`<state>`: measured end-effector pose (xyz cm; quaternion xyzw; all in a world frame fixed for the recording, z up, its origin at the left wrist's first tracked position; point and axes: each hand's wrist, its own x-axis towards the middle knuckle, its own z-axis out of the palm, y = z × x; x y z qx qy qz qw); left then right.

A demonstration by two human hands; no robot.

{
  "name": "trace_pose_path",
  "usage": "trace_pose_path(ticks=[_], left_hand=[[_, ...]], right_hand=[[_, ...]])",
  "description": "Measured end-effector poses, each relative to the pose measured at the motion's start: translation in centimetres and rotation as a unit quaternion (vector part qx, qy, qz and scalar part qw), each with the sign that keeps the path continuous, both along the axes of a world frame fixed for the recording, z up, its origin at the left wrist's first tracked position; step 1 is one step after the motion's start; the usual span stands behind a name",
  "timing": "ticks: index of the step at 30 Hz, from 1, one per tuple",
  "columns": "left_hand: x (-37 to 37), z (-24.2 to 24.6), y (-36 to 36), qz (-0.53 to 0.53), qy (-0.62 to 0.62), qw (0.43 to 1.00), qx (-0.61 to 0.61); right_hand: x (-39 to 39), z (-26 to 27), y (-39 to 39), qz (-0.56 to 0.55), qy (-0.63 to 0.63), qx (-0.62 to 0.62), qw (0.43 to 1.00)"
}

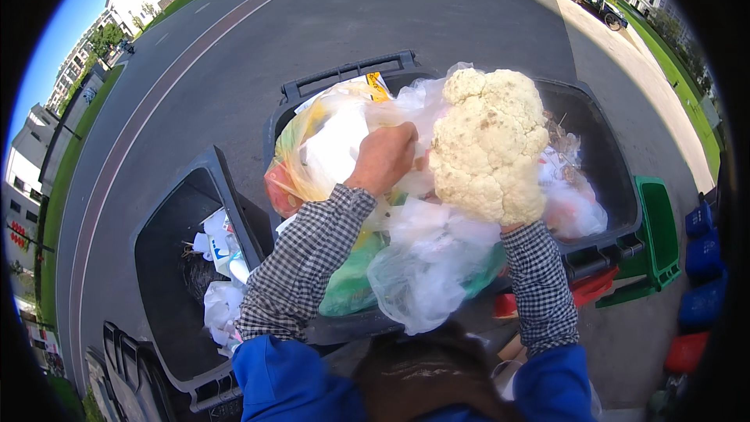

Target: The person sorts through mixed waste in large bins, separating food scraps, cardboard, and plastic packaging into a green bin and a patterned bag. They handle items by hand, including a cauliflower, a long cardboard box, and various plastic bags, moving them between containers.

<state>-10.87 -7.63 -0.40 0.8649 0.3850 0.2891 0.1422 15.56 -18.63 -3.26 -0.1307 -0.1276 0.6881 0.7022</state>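
A large cauliflower with brownish specks rises above the heaped rubbish. It hides most of my right hand, which holds it from below and behind; only a bit of skin by the cuff shows. My left hand is curled into a fist on a thin clear plastic bag, between the cauliflower and a yellowish see-through bag with white and red contents. Below both hands a crumpled clear bag hangs over the near rim, beside a green plastic bag.
The heap fills a dark grey wheelie bin. A second grey bin with paper and bags stands at left. A green lid is at right, near blue bins and a red one. Asphalt road stretches beyond.
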Motion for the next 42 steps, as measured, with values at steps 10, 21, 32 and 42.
trace_pose_path(ticks=[10,21,32,42], left_hand=[[-6.4,-1.1,6.5,0.172,0.018,0.985,-0.017],[-3.5,-1.7,9.3,0.243,0.047,0.968,0.036],[-5.3,-5.4,14.5,0.337,0.074,0.939,-0.008],[-18.8,-6.7,18.7,0.196,-0.311,0.882,-0.294]], right_hand=[[6.2,1.2,-7.5,-0.008,-0.155,-0.038,0.987],[8.1,-0.2,-14.2,0.088,-0.263,-0.108,0.955],[7.8,-2.6,-22.1,0.082,-0.259,-0.166,0.948],[15.0,-0.8,-28.6,-0.104,-0.219,-0.116,0.963]])
